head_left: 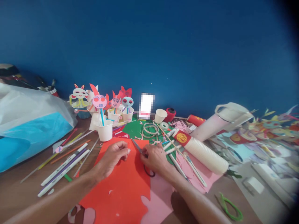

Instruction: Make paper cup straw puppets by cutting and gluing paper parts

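Observation:
Over the red sheet of paper [123, 193] my left hand [116, 154] is closed, thumb pressed to the curled fingers. Whether something small sits in that pinch I cannot make out. A pair of scissors [137, 146] is in my right hand [155, 157], blades pointing up and left, one dark handle loop showing below the palm. The two hands are a short way apart. Small paper scraps lie on the red sheet, and its lower edge has been cut into curves. Pink paper [161, 196] shows beneath it.
White paper cups [105, 132] holding paper faces on sticks stand at the back left. Markers [63, 174] and pipe cleaners lie on the left. Stacked paper cups [205, 154], a white jug [209, 123] and a green pipe cleaner [230, 208] are on the right. A blue wall [149, 46] rises behind.

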Demonstrator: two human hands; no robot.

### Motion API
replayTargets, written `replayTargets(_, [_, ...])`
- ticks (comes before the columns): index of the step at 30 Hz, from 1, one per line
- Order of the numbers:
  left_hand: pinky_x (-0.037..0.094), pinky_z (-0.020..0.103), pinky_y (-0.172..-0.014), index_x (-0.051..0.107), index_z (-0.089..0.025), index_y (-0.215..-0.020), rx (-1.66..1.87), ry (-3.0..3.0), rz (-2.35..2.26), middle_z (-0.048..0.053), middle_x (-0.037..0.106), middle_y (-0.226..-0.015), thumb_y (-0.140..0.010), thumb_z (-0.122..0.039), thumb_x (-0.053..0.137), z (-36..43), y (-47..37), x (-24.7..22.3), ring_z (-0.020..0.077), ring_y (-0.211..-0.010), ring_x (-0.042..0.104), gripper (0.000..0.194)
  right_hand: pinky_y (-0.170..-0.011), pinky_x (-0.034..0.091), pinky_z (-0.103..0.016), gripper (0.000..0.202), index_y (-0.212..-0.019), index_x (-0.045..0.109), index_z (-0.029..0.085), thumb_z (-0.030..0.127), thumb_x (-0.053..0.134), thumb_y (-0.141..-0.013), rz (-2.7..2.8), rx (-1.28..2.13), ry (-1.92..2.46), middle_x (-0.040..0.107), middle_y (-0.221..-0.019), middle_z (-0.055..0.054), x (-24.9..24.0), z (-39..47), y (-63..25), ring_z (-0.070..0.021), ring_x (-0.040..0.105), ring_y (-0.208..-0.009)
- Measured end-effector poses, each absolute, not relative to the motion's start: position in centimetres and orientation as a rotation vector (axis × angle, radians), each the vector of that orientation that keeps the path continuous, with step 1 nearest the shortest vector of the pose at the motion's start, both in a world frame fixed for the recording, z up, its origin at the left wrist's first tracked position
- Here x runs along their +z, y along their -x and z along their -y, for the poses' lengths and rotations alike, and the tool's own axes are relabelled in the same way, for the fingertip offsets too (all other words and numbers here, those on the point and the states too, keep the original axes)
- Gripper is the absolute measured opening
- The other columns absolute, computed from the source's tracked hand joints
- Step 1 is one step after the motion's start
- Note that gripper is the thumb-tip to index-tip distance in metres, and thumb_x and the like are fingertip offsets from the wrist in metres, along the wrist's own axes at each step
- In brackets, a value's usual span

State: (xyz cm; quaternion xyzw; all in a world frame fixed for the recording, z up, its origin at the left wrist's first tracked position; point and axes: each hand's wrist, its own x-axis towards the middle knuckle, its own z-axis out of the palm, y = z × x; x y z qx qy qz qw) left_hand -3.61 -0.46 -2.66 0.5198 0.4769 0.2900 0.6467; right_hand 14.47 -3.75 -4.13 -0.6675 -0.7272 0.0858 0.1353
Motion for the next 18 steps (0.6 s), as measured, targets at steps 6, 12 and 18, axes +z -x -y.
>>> replayTargets(6, [0.041, 0.032, -0.08, 0.052, -0.019, -0.066, 0.52, -1.842, -0.945, 0.006, 0.062, -0.101, -0.07, -0.02, 0.05, 1.5, 3.6, -4.5, 0.021, -0.099, 0.054, 0.004, -0.055, 0.039, -0.022, 0.023, -0.086, 0.065, 0.021, 0.034, 0.052, -0.072, 1.723, 0.67, 1.841, 0.064, -0.066, 0.001, -1.1, 2.8, -18.3, -0.0127, 0.057, -0.059])
replayTargets(12, [0.032, 0.04, -0.096, 0.061, -0.021, -0.087, 0.278, -2.381, -0.873, 0.006, 0.058, -0.116, -0.079, -0.024, 0.041, 2.7, 4.9, -4.2, 0.0253, -0.117, 0.043, 0.021, -0.054, 0.042, -0.022, 0.025, -0.084, 0.065, 0.02, 0.035, 0.05, -0.072, 1.608, 0.717, 1.76, 0.065, -0.069, 0.001, -0.9, 2.3, -19.1, -0.0128, 0.057, -0.06])
replayTargets(18, [0.04, 0.032, -0.077, 0.056, -0.019, -0.093, 0.316, -2.412, -0.928, 0.008, 0.061, -0.098, -0.08, -0.017, 0.037, 2.9, 5.1, -4.1, 0.0212, -0.091, 0.054, 0.023, -0.053, 0.038, -0.021, 0.018, -0.079, 0.065, 0.022, 0.031, 0.052, -0.071, 1.714, 0.555, 1.887, 0.064, -0.064, 0.002, -1.4, 2.3, -18.5, -0.0117, 0.056, -0.058])
